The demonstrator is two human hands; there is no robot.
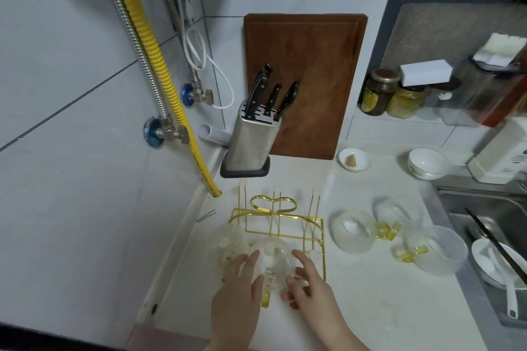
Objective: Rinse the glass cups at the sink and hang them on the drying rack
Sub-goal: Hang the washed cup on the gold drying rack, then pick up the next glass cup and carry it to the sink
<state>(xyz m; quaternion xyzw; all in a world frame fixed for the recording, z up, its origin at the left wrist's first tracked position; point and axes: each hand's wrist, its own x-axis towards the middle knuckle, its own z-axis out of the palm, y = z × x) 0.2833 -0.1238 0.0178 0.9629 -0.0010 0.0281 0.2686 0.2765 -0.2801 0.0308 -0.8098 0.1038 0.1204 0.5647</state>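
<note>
knife block [248, 142] stands behind gold rack [281, 218].

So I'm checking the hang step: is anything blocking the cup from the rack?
Nothing visible does. Both hands hold the glass cup at the gold drying rack's near edge, beside another cup already there.

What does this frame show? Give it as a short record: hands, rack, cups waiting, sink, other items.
hands: left hand and right hand both on one glass cup at the rack's front edge
rack: gold wire rack, another cup at its left front
cups waiting: three on the counter to its right
sink: bowl, chopsticks
other items: knife block, cutting board
</note>
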